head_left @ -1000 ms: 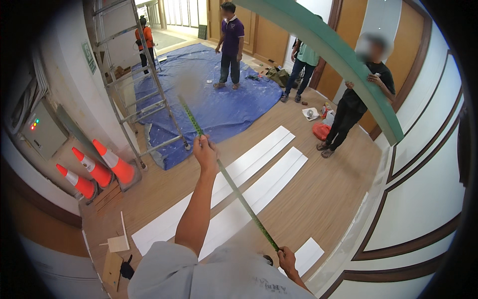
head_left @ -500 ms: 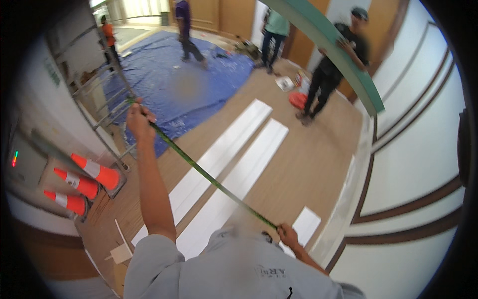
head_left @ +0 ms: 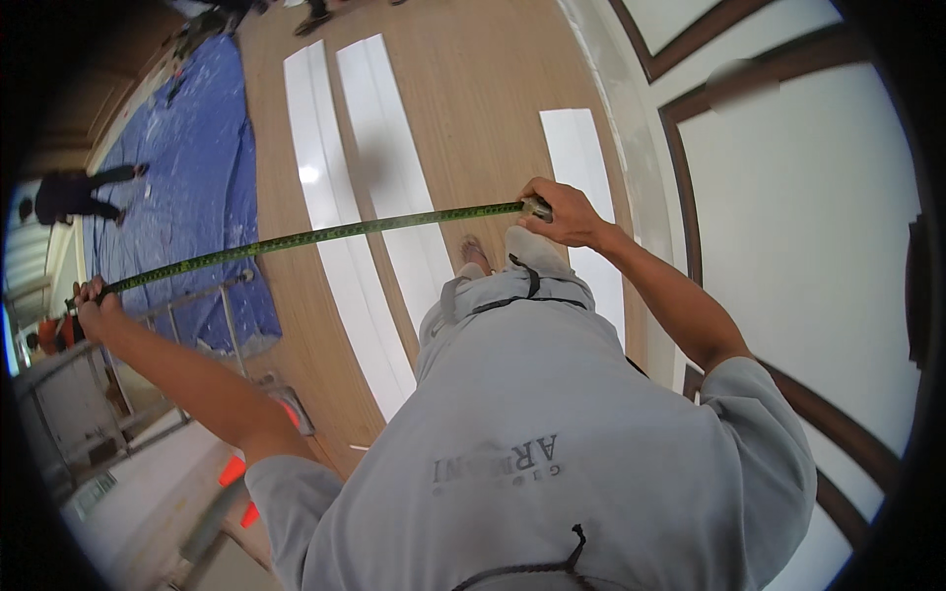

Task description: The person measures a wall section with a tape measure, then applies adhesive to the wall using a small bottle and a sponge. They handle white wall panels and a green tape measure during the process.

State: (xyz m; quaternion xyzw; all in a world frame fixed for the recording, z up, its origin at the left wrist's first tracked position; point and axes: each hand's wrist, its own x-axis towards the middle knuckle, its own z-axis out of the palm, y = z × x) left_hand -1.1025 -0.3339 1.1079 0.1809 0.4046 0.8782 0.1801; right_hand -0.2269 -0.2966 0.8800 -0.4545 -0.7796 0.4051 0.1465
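Observation:
A green tape measure (head_left: 325, 233) is stretched almost straight between my two hands, above the floor. At the far left, my left hand (head_left: 96, 303) pinches its free end with the arm held out. My right hand (head_left: 564, 214) is wrapped round the tape's case, in front of my waist; the fingers cover most of the case. Below the tape lie two long white panels (head_left: 386, 118) side by side on the wood-look floor. A third, shorter white panel (head_left: 574, 148) lies to the right, partly hidden behind my right hand and forearm.
A blue tarp (head_left: 202, 128) covers the floor at the left, where a person (head_left: 79, 197) in dark clothes stands. Metal scaffolding (head_left: 232, 320) and orange cones (head_left: 233, 471) are at the lower left. A white wall with brown trim (head_left: 680, 187) runs along the right.
My view has turned right and down. The tape now spans more level across the picture, with my right hand raised nearer its middle. The green strip overhead has left the view.

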